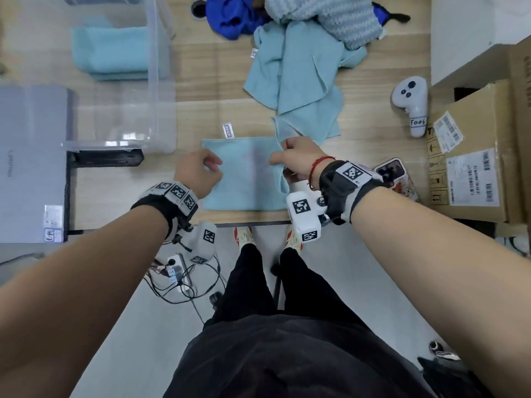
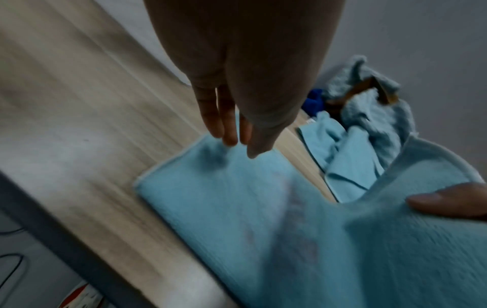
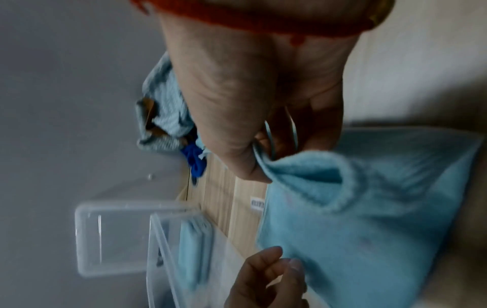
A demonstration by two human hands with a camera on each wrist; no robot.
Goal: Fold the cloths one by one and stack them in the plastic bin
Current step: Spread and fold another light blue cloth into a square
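Observation:
A light blue cloth (image 1: 247,179) lies flat near the table's front edge. My right hand (image 1: 280,159) pinches its right edge and holds that edge lifted off the table; the right wrist view shows the hand (image 3: 261,158) with the raised cloth (image 3: 368,229) bunched below it. My left hand (image 1: 212,168) hovers at the cloth's left side with relaxed fingers (image 2: 231,141) over the far corner of the cloth (image 2: 237,208), holding nothing. The clear plastic bin (image 1: 155,81) stands at the back left with folded light blue cloths (image 1: 112,53) inside.
A heap of unfolded light blue cloths (image 1: 304,76) lies behind, with a dark blue cloth (image 1: 230,18) and a patterned towel (image 1: 330,15). A white controller (image 1: 411,104), a phone (image 1: 393,173) and a cardboard box (image 1: 471,162) sit right. A grey laptop (image 1: 31,162) lies left.

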